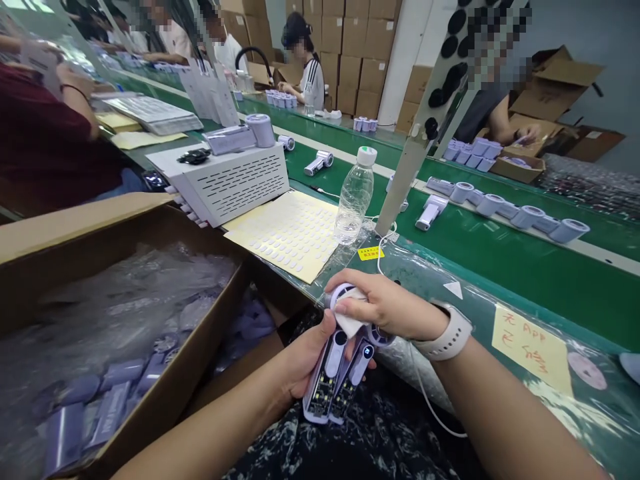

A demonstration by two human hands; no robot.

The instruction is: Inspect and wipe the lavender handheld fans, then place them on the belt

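Two small purple handheld fans (pixel 317 397) lie side by side above my lap, with circuit boards bared in their handles. My left hand (pixel 300 360) is wrapped round them from the left, its fingertips partly hidden behind. One fan's small oval panel shows lit digits. My right hand (pixel 387 303), with a pale watch strap at the wrist, pinches a white wipe (pixel 349 325) and presses it on the round head of the left fan (pixel 343 291). The wipe and fingers cover part of that head.
To the left stands an open carton (pixel 220 340) of purple fan parts and plastic film. A bottle (pixel 355 200), a sticker sheet (pixel 285 233) and a vented white box (pixel 240 183) stand ahead. Beyond, a green conveyor (pixel 465 247) carries fans; several people sit along it.
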